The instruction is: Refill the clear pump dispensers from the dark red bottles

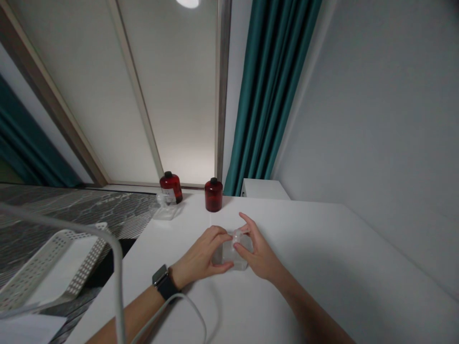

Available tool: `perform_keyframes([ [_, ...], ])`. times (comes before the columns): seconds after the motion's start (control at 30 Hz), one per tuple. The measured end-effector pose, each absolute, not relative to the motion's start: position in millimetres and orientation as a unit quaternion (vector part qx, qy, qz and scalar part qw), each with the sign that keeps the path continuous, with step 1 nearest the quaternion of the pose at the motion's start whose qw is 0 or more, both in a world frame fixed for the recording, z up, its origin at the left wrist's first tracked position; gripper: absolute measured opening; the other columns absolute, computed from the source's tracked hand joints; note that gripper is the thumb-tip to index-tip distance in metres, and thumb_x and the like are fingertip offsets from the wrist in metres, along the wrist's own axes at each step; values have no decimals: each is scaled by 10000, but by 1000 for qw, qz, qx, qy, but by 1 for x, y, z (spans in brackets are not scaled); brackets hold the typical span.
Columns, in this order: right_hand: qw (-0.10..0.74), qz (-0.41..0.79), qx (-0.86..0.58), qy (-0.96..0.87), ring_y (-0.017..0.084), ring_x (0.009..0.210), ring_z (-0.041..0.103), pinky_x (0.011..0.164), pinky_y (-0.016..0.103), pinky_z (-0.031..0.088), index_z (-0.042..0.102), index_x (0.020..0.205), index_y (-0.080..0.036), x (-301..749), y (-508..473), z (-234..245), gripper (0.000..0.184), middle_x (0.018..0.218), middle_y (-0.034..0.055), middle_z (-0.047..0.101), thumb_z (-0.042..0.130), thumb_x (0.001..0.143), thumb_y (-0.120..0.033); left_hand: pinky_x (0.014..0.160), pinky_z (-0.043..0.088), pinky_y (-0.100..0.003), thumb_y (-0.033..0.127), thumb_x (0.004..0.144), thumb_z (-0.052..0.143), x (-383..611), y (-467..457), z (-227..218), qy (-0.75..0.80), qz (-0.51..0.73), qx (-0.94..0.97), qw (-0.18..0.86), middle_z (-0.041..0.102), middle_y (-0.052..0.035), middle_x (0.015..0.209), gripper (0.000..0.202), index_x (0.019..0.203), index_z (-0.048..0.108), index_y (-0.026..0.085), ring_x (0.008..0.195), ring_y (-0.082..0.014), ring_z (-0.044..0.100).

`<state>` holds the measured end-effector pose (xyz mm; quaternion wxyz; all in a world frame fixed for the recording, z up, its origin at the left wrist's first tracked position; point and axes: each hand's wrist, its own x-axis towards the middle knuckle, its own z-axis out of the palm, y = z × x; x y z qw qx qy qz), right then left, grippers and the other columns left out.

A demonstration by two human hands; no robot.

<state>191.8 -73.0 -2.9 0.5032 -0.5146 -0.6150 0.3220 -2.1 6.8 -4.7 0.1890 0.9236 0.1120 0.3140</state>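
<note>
A small clear plastic bottle (pixel 231 252) stands on the white table (pixel 322 267) between both hands. My left hand (pixel 201 258), with a dark smartwatch on the wrist, wraps its fingers around the bottle's left side. My right hand (pixel 256 251) pinches the bottle's small cap at the top with thumb and fingers. Much of the bottle is hidden behind the fingers.
Two dark red bottles with black caps (pixel 171 187) (pixel 213 194) stand at the table's far edge, a clear container (pixel 165 209) before the left one. A white perforated basket (pixel 53 267) sits left, off the table. A grey cable (pixel 118 277) crosses the foreground. Teal curtain (pixel 272 95) behind.
</note>
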Motion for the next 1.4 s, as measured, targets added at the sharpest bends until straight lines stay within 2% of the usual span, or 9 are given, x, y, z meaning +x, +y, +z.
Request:
perform_keyframes([
  [0.1, 495, 315, -519, -621, 194, 941, 578, 986, 418, 436, 260, 1511, -243, 194, -74, -1, 756, 997, 13, 544, 619, 846, -209, 900, 526, -418, 243, 797, 749, -2, 7, -6, 113, 317, 924, 184, 572, -103, 1145, 538, 1261, 475, 225, 1044, -263, 567],
  [0.3, 502, 331, -466, -649, 214, 1126, 578, 1084, 452, 371, 222, 1520, -250, 198, -77, 1, 734, 1160, 67, 609, 549, 870, -152, 894, 517, -407, 241, 799, 743, -3, 8, -7, 108, 321, 925, 175, 585, -101, 1147, 531, 1259, 477, 229, 1045, -262, 574],
  [0.47, 516, 316, -483, -633, 203, 1033, 605, 1056, 440, 397, 313, 1486, -241, 199, -76, -2, 711, 1028, 32, 614, 523, 822, -93, 884, 515, -408, 263, 801, 750, -4, 8, -6, 109, 318, 927, 167, 591, -108, 1154, 554, 1281, 475, 227, 1042, -270, 578],
  [0.6, 511, 340, -471, -633, 212, 1086, 598, 1059, 442, 390, 283, 1498, -245, 200, -75, -2, 738, 1113, 56, 626, 517, 816, -86, 889, 515, -409, 265, 801, 758, -4, 8, -6, 103, 321, 927, 166, 583, -111, 1160, 580, 1300, 465, 224, 1045, -267, 571],
  [0.77, 521, 331, -471, -630, 211, 1049, 601, 1077, 465, 371, 314, 1478, -236, 200, -75, -2, 721, 1036, 38, 617, 513, 802, -82, 900, 514, -423, 269, 799, 755, -4, 8, -6, 116, 310, 926, 180, 586, -106, 1154, 531, 1260, 495, 225, 1055, -273, 569],
  [0.9, 514, 354, -465, -628, 215, 1091, 593, 1079, 462, 374, 290, 1487, -247, 201, -75, -1, 738, 1109, 56, 633, 514, 802, -86, 896, 517, -422, 279, 803, 756, -4, 8, -7, 115, 311, 925, 184, 578, -106, 1150, 525, 1255, 495, 225, 1051, -272, 566],
  [1.0, 523, 344, -470, -623, 207, 1037, 602, 1057, 444, 393, 318, 1476, -243, 201, -74, -2, 732, 1026, 35, 625, 511, 788, -87, 897, 515, -424, 274, 807, 756, -4, 9, -7, 112, 311, 926, 180, 568, -106, 1157, 525, 1254, 485, 227, 1055, -271, 557],
  [1.27, 521, 360, -466, -618, 205, 1039, 595, 1021, 430, 412, 319, 1468, -232, 201, -73, -5, 751, 1013, 30, 594, 485, 755, -67, 890, 513, -421, 253, 793, 771, -3, 9, -6, 108, 314, 927, 172, 555, -103, 1147, 547, 1251, 473, 219, 1043, -268, 553],
  [1.4, 513, 369, -458, -626, 205, 1090, 588, 1037, 423, 398, 301, 1482, -249, 202, -73, -7, 761, 1104, 47, 605, 499, 770, -68, 892, 513, -417, 261, 793, 773, -3, 9, -7, 107, 315, 927, 175, 558, -101, 1144, 541, 1243, 474, 222, 1041, -266, 555],
])
